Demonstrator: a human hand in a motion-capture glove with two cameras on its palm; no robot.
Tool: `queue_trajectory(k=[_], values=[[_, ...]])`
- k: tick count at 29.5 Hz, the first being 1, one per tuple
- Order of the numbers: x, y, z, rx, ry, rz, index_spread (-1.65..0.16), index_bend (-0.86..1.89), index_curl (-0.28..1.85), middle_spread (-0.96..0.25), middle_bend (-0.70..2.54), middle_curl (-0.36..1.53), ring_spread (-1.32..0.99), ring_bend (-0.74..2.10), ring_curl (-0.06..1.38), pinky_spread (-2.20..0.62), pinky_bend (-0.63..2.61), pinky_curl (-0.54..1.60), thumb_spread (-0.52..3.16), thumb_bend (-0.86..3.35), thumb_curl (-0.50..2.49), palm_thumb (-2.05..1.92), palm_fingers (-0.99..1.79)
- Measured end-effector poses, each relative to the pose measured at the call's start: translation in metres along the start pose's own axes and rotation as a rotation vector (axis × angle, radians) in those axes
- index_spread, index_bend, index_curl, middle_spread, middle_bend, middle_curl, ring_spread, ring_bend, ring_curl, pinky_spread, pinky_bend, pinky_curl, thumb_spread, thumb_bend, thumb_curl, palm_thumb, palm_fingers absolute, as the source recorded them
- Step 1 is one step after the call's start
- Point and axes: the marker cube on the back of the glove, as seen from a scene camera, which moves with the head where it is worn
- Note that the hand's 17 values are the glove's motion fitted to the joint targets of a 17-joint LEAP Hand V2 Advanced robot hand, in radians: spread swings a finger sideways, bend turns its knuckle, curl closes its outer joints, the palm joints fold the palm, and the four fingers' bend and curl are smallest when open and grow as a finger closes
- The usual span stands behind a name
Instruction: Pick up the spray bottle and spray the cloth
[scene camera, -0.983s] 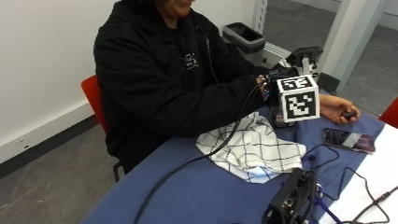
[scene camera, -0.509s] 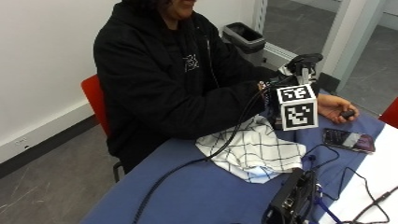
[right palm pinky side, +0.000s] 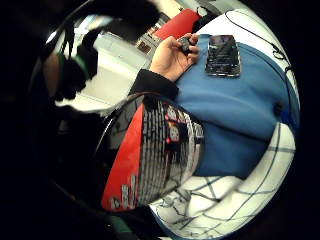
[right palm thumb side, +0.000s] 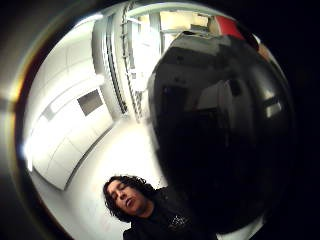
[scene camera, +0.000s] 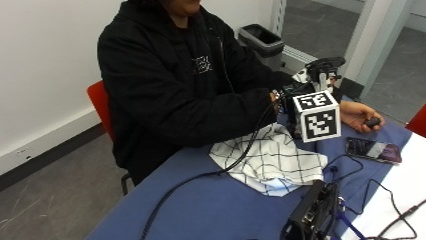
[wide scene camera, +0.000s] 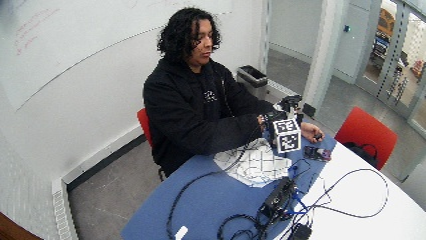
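A black spray bottle (scene camera: 321, 70) with a trigger head stands upright in my gloved right hand (scene camera: 285, 96), which grips its body just above the table. The bottle's red and black label (right palm pinky side: 155, 155) fills the little finger side palm view, and its dark body (right palm thumb side: 220, 135) fills the thumb side view. A white checked cloth (scene camera: 269, 160) lies crumpled on the blue table (scene camera: 200, 210), directly below and in front of the bottle. It also shows beside the label as the cloth (right palm pinky side: 235, 200). My fingers are mostly hidden behind the bottle.
The person's bare left hand (scene camera: 359, 117) rests on the table beyond the bottle, holding a small black object. A phone (scene camera: 373, 150) lies beside it. A black device (scene camera: 313, 215) and cables sit at the table's near edge. A bin (scene camera: 263, 40) stands behind.
My hand and the bottle have dropped slightly toward the cloth over the last second. The cloth and the bare hand have stayed put.
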Motion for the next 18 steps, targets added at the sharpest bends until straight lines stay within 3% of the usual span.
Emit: queue_trajectory(k=[6, 11, 18], values=[[0.005, 0.046, -0.032, 0.039, 0.228, -0.038, -0.24, 0.15, 0.65, -0.05, 0.34, 0.50, -0.10, 0.56, 0.49, 0.02, 0.28, 0.43, 0.92, -0.07, 0.82, 0.72, 0.72], [0.023, 0.086, -0.071, -0.003, 0.561, -0.024, -0.25, 0.10, 0.57, -0.03, 0.27, 0.46, -0.07, 0.49, 0.45, 0.12, 0.25, 0.41, 0.99, -0.06, 0.72, 0.65, 0.58], [-0.006, 0.149, -0.106, -0.008, 0.713, -0.043, -0.30, 0.08, 0.46, -0.04, 0.22, 0.42, -0.06, 0.48, 0.42, 0.19, 0.23, 0.38, 1.05, -0.04, 0.62, 0.59, 0.48]])
